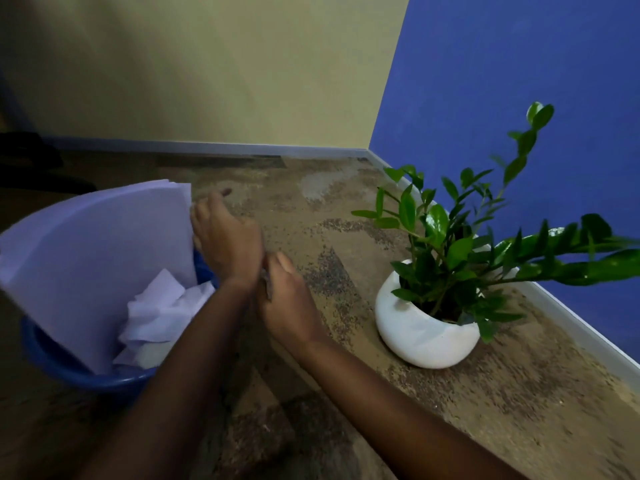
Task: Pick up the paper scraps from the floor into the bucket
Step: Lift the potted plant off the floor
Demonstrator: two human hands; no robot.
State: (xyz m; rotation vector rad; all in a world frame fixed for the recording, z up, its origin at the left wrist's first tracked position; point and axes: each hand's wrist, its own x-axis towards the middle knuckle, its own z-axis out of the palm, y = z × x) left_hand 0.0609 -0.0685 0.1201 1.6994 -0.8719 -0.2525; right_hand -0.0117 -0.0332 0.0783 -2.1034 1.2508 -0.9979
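A blue bucket (74,370) stands on the floor at the left. Large white paper sheets (93,258) stand upright in it, and crumpled paper scraps (162,313) lie inside beside them. My left hand (227,242) is at the bucket's right rim, its fingertips touching the right edge of the upright sheets and its thumb raised away from them. My right hand (289,303) is just right of the bucket and rests against my left wrist. Its fingers are mostly hidden, and I see nothing held in it.
A white round pot (420,336) with a leafy green plant (460,237) stands on the speckled brown floor to the right, near the blue wall (502,81). A yellow wall (225,71) meets it in the corner behind. Something dark (31,161) sits at the far left.
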